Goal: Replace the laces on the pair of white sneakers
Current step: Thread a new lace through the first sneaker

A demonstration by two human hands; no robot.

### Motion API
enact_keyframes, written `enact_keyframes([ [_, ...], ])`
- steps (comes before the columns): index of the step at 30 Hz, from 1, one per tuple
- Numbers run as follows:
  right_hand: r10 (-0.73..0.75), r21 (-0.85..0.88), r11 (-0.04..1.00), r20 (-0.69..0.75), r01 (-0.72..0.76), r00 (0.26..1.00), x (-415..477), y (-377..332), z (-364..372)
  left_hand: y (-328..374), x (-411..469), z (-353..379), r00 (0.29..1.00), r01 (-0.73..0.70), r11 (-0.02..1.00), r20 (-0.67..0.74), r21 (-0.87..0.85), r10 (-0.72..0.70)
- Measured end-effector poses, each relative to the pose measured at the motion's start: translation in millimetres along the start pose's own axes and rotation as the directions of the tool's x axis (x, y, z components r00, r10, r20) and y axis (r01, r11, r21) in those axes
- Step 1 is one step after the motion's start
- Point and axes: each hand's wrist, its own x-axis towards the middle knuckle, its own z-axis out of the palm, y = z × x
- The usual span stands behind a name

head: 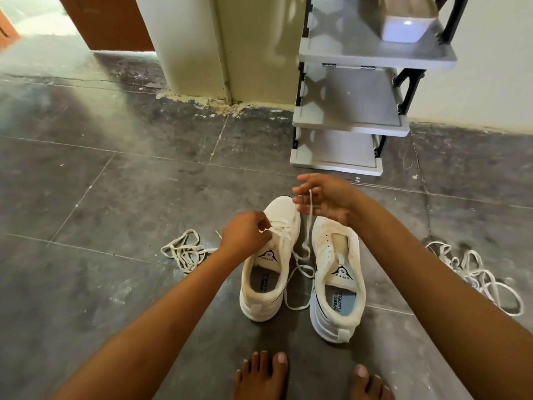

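I see my left hand [245, 232] pinching the lace [308, 226] at the left sneaker [284, 209], my right hand [326, 200] gripping its strand above the right sneaker [324, 243], a left lace pile [184, 251] and a right lace pile [473, 272] flanking them, and the shoe rack [350, 129] beyond.

1. A left white mesh sneaker [268, 267] and a right white mesh sneaker [337, 287] stand side by side on the dark grey tiled floor [115, 197], toes pointing far.
2. The left hand [245, 235] pinches a flat white lace [308, 226] at the left sneaker's eyelets.
3. The right hand [326, 197] holds that lace raised; it hangs slack between the shoes.
4. A loose left lace tangle [184, 249] and a right lace tangle [473, 272] flank the pair.
5. A grey plastic shelf rack [352, 122] stands far right.
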Motion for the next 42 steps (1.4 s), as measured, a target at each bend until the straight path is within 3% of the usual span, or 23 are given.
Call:
enact_keyframes([
  [3,-0.003,0.147,0.989,0.086,-0.010,0.996,-10.6,-13.8,12.6,22.5,-1.6,-12.5,0.995,-0.024,0.880,0.078,-0.474,0.069],
  [6,-0.010,0.276,0.961,0.105,-0.020,0.994,-15.2,-18.1,20.9,36.5,-6.3,-23.6,0.963,0.067,0.726,0.235,-0.685,0.133],
  [10,-0.028,0.377,0.926,0.011,0.021,1.000,-16.6,-29.1,12.5,26.3,-13.4,-30.7,0.913,0.117,0.701,0.354,-0.703,0.203],
  [15,0.002,0.480,0.873,-0.183,0.087,0.983,-9.8,-31.9,-15.2,-2.5,-15.5,-50.5,0.909,0.166,0.648,0.370,-0.744,0.192],
  [19,0.045,0.447,0.889,-0.304,0.101,0.952,-0.1,-13.5,-32.6,-24.5,-11.1,-69.9,0.944,0.170,0.836,0.331,-0.521,0.014],
  [20,0.051,0.384,0.920,-0.312,0.077,0.949,1.2,-8.7,-34.2,-27.1,-9.8,-71.3,0.952,0.168,0.884,0.306,-0.436,-0.030],
  [21,0.033,0.213,0.976,-0.345,0.045,0.938,2.4,-2.9,-35.9,-27.2,-9.1,-71.4,0.961,0.164,0.916,0.269,-0.366,-0.064],
  [22,-0.030,-0.112,0.994,-0.385,-0.014,0.923,3.4,3.5,-38.9,-25.5,-8.4,-69.9,0.971,0.148,0.938,0.225,-0.314,-0.078],
  [23,-0.147,-0.519,0.850,-0.400,-0.092,0.905,3.6,9.8,-41.5,-23.4,-8.3,-67.4,0.983,0.109,0.961,0.173,-0.255,-0.065],
  [24,-0.301,-0.818,0.557,-0.363,-0.146,0.882,3.2,13.7,-42.5,-19.6,-8.5,-64.9,0.993,0.049,0.983,0.118,-0.177,-0.028],
  [25,-0.423,-0.940,0.313,-0.266,-0.136,0.867,2.5,15.9,-40.5,-13.5,-8.7,-62.5,0.998,-0.002,0.995,0.066,-0.101,0.008],
  [26,-0.468,-0.972,0.229,-0.161,-0.057,0.869,2.2,18.7,-35.1,-9.0,-8.6,-58.1,0.999,-0.040,0.998,0.020,-0.057,0.042],
  [27,-0.461,-0.964,0.258,-0.065,0.064,0.885,1.8,20.2,-26.5,-2.9,-8.6,-55.1,0.998,-0.056,0.996,-0.007,-0.076,0.056],
  [29,-0.358,-0.862,0.413,0.144,0.295,0.923,-1.5,24.9,-1.8,8.2,-9.7,-48.4,0.996,-0.084,0.986,-0.022,-0.146,0.082],
  [32,-0.210,-0.681,0.641,0.287,0.353,0.935,-6.8,37.9,32.3,17.3,-8.9,-46.1,0.989,-0.139,0.985,-0.057,-0.098,0.134],
  [34,-0.224,-0.645,0.682,0.263,0.344,0.938,-7.0,44.6,36.5,16.0,-8.9,-48.0,0.992,-0.122,0.987,-0.056,-0.104,0.117],
  [36,-0.257,-0.622,0.707,0.219,0.337,0.941,-5.5,49.4,30.0,8.2,-8.6,-49.9,0.998,-0.057,0.971,0.011,-0.234,0.061],
  [39,-0.274,-0.579,0.750,0.167,0.319,0.947,-2.4,56.7,18.1,1.6,-10.6,-50.3,0.988,0.068,0.851,0.156,-0.521,0.017],
  [42,-0.242,-0.554,0.789,0.117,0.266,0.963,1.0,62.2,14.8,3.2,-8.7,-44.5,0.980,0.128,0.772,0.199,-0.623,-0.002],
])
